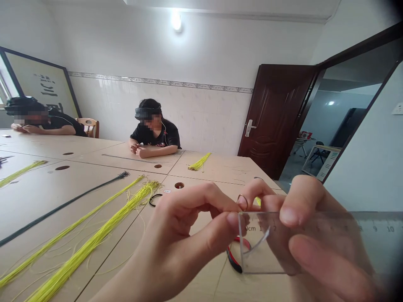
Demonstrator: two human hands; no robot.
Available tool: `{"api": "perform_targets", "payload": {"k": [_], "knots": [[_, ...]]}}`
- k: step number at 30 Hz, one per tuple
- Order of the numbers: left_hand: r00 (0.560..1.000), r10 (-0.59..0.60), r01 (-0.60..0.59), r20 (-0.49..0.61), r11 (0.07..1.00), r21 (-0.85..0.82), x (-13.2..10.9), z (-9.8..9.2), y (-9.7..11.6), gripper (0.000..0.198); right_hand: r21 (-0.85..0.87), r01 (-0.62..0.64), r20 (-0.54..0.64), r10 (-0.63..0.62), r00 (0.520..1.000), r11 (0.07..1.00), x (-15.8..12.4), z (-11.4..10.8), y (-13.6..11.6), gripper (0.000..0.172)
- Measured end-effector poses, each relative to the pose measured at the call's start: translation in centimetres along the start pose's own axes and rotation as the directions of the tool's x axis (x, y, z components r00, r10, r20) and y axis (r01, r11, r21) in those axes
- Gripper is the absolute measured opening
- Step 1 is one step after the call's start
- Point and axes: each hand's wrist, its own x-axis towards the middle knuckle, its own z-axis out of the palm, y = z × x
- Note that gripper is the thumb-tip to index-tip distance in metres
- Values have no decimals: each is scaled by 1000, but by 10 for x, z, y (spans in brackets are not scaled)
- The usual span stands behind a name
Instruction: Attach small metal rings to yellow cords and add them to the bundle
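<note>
**Held up close, pinched at the zero mark**

A clear plastic ruler (317,239) with black centimetre numbers is held up above the table, its zero end toward the middle of the view. A pale, thin curved wire strand (260,240) shows against the ruler near the 1 and 2 marks; whether it lies on or behind the plastic is hard to tell. Just above the ruler's corner sits a small thin wire loop (242,202).

The left hand (185,235) is pinched, its thumb and forefinger closed at the ruler's zero end beside the loop. What lies between them cannot be told. The right hand (315,235) curls around the ruler's near part, with its fingers (291,212) pressed on the plastic.

Below, a pair of red-and-black-handled pliers (232,258) lies on the pale wood-toned table (220,172), and a black rubber ring (154,200) lies near a round table hole (179,185). To the left lie long bundles of fine yellow wire (94,235) and a long dark wire bundle (63,205), with a short yellow bundle (200,161) farther off. Across the table, a seated person (155,134) wearing a head-mounted camera rests both hands together on the tabletop. Another seated person (40,123) leans on folded forearms at the far left, beyond the bundles.
</note>
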Motion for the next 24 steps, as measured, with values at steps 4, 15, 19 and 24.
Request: {"api": "perform_targets", "payload": {"k": [4,15,19,24], "knots": [[1000,-17,17,3,999,37,-2,0,1,20,-12,4,108,-2,994,1000,1,-4,0,13],[1000,-24,23,17,999,29,0,0,2,21,8,11,27,-12,1000,1000,-1,2,3,8],[1000,-8,8,4,998,60,-1,-1,0,20,-40,32,99,-28,995,999,0,-3,2,9],[1000,14,-15,22,996,83,-3,-4,-1,17,-36,-2,37,3,999,999,2,-1,2,5]]}}
